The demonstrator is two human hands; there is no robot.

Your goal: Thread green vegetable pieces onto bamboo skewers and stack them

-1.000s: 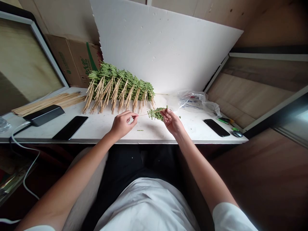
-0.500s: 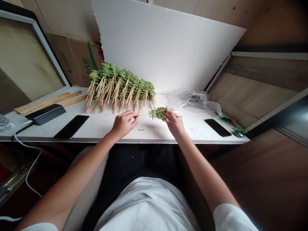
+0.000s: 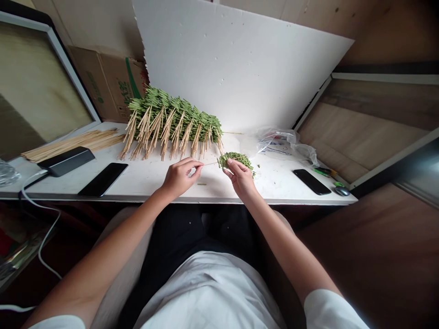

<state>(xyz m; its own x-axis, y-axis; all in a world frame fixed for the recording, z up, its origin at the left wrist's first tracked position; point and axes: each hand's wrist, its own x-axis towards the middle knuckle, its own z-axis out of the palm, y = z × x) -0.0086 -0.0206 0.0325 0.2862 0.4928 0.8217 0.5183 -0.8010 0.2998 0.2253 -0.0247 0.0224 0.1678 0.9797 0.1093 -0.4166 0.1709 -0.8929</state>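
Note:
My left hand (image 3: 181, 177) pinches the bare end of a thin wooden skewer (image 3: 211, 163), held level just above the table. The skewer's other end reaches green bean pieces (image 3: 221, 161) beside the fingers of my right hand (image 3: 240, 176). That hand is closed, thumb and fingertips together at the bean pieces; exactly what lies between them is partly hidden. Behind it is a small pile of cut green beans (image 3: 245, 160). Farther back at the left, a large stack of filled green bean skewers (image 3: 178, 112) lies with its bare stick ends toward me.
Loose bare skewers (image 3: 73, 142) lie at the left, near a black box-shaped device (image 3: 66, 161) with a white cable and a black phone (image 3: 103, 179). At right are a clear plastic bag (image 3: 291, 140), another phone (image 3: 311, 182) and a mouse (image 3: 342, 190). A white foam board (image 3: 240, 64) stands behind.
My right hand has shifted slightly left and down, its fingers now at the near end of the bean pieces, uncovering more of the pile. My left hand keeps its pinch on the skewer, moving slightly right.

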